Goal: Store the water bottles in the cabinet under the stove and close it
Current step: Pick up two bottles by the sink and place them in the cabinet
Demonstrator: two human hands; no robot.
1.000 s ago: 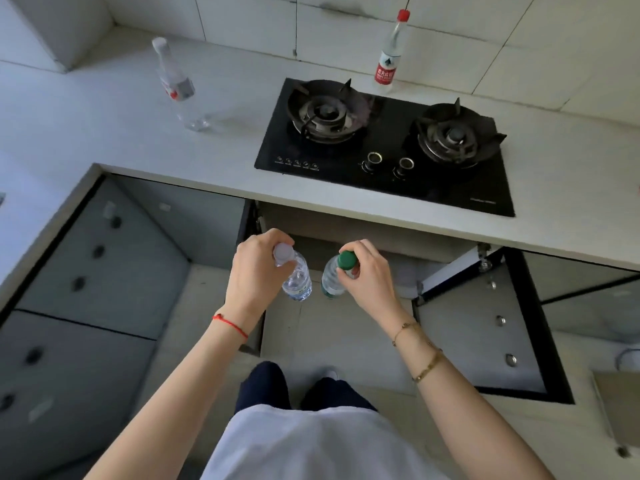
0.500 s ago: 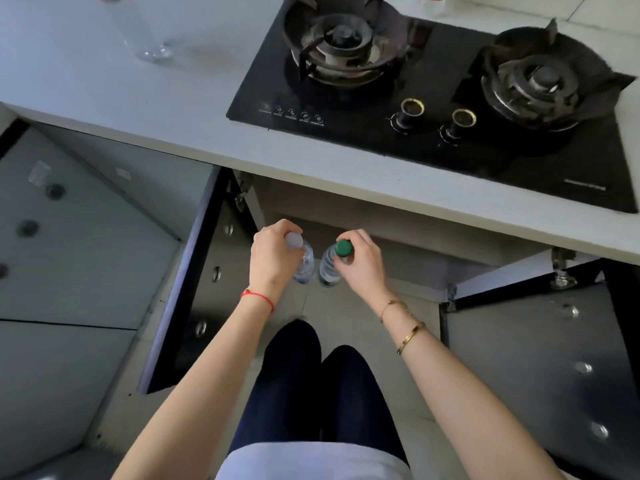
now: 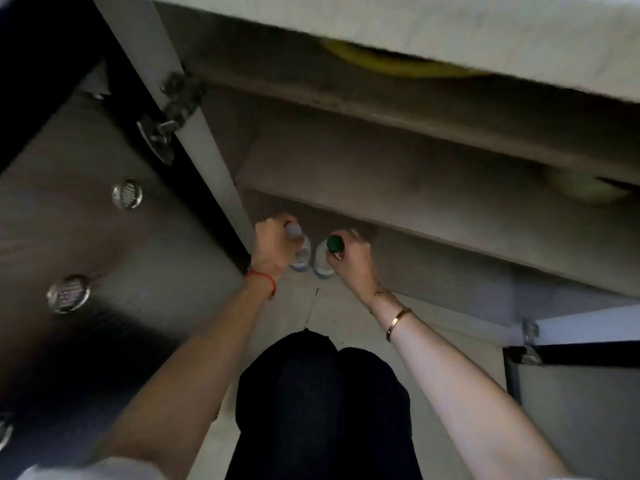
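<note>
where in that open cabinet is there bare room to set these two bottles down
The cabinet floor looks bare to the right of the green-capped bottle, back toward the rear wall. It is crowded at the left: the left hand and white-capped bottle sit close to the white frame post.

A home kitchen, seen from low down at a base cabinet (image 3: 398,202): a pale stone countertop edge (image 3: 450,39) runs overhead, an open door (image 3: 104,237) hangs on a metal hinge (image 3: 169,116), and light floor tiles (image 3: 325,306) lie below.
</note>
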